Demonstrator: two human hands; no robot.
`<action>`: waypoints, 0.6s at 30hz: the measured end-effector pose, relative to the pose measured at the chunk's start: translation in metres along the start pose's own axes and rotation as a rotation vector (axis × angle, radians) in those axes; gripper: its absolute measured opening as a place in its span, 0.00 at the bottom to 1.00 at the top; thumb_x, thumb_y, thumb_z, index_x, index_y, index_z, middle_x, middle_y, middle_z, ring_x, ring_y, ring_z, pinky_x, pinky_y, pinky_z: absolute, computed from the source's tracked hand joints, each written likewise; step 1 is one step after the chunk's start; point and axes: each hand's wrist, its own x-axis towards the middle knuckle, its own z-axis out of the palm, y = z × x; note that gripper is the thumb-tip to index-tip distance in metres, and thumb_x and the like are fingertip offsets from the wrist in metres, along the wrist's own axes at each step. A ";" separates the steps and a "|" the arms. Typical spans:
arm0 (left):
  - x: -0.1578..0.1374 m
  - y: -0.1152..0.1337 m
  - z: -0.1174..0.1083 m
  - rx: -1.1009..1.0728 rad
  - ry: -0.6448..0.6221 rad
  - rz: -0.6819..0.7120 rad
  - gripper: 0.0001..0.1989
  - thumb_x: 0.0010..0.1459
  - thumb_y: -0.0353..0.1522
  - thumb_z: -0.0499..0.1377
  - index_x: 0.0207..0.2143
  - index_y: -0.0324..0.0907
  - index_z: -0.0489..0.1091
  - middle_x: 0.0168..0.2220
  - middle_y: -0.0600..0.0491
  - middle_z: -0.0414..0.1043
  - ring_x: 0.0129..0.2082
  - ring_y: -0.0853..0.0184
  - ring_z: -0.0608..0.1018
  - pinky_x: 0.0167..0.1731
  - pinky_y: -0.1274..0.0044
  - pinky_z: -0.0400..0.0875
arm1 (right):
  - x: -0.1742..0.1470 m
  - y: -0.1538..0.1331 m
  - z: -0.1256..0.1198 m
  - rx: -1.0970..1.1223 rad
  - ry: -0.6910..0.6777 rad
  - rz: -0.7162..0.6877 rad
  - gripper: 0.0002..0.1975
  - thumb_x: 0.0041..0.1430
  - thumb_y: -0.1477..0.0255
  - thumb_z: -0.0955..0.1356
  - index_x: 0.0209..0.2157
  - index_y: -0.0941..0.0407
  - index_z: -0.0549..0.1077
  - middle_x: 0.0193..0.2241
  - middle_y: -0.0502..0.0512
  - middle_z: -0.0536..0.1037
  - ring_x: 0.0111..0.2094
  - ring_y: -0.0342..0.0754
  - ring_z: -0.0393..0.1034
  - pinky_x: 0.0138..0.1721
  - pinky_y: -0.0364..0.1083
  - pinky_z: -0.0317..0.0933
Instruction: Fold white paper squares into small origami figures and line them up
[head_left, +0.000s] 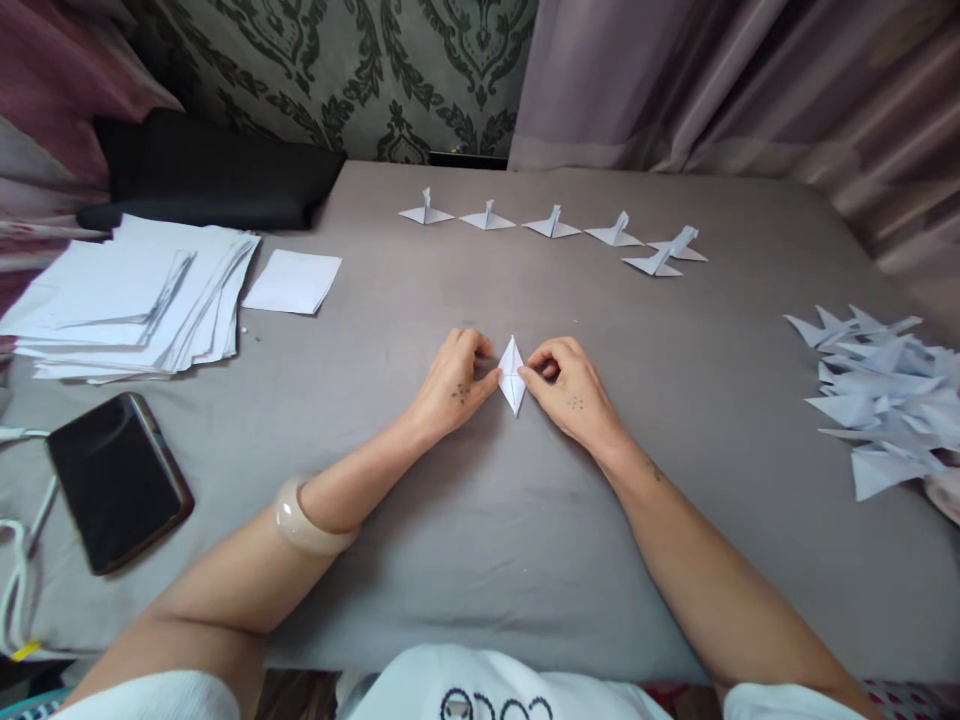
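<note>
A small diamond of folded white paper (pixel 513 378) lies at the middle of the grey-covered table, its long points facing away from and toward me. My left hand (pixel 459 378) rests at its left corner, thumb and curled fingers pinching that edge. At the opposite corner, the thumb and bent forefinger of my right hand (pixel 570 388) pinch the paper. Crease lines cross its face. The fingertips beneath the paper's edges are partly hidden.
Several folded paper birds (pixel 553 222) stand in a row at the back. A heap of folded paper pieces (pixel 885 390) lies at the right. On the left are a paper stack (pixel 150 300), square sheets (pixel 294 281), a dark phone (pixel 120 482) and a white cable (pixel 22 560).
</note>
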 end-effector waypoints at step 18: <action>-0.022 0.024 -0.006 0.737 -0.285 0.396 0.14 0.62 0.24 0.47 0.46 0.32 0.68 0.40 0.42 0.70 0.40 0.58 0.69 0.37 0.69 0.66 | -0.028 -0.015 -0.012 -0.421 -0.188 -0.382 0.19 0.64 0.79 0.57 0.51 0.56 0.71 0.45 0.59 0.74 0.44 0.52 0.64 0.44 0.49 0.62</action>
